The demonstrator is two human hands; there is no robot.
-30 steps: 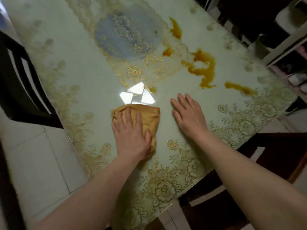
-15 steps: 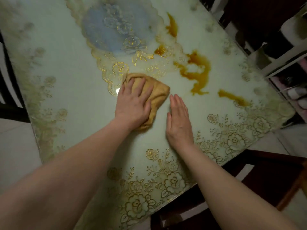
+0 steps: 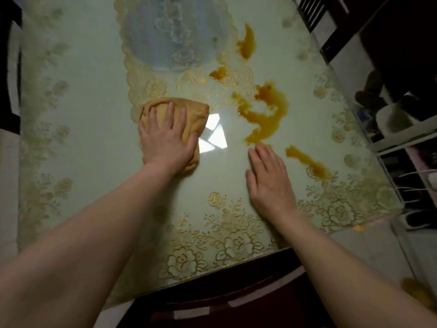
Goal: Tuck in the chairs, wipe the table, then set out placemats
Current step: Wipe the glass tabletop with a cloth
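Observation:
A folded tan cloth [image 3: 189,110] lies on the glass-topped table [image 3: 82,102], which has a pale green gold-flowered cover beneath. My left hand [image 3: 165,140] presses flat on the cloth, fingers spread over it. My right hand [image 3: 269,181] rests palm down on the bare glass to the right, holding nothing. Orange-brown spill patches [image 3: 267,112] spread to the right of the cloth; one streak [image 3: 307,162] lies just beyond my right fingertips.
A dark wooden chair [image 3: 224,301] sits under the table's near edge. Another dark chair [image 3: 9,67] stands at the left side, and a slatted one [image 3: 314,10] at the far right. White shelves [image 3: 402,138] with shoes stand to the right.
My left hand has slid the cloth leftward and toward me, away from the centre pattern. My right hand has shifted to the right, nearer the spill. The camera view has shifted.

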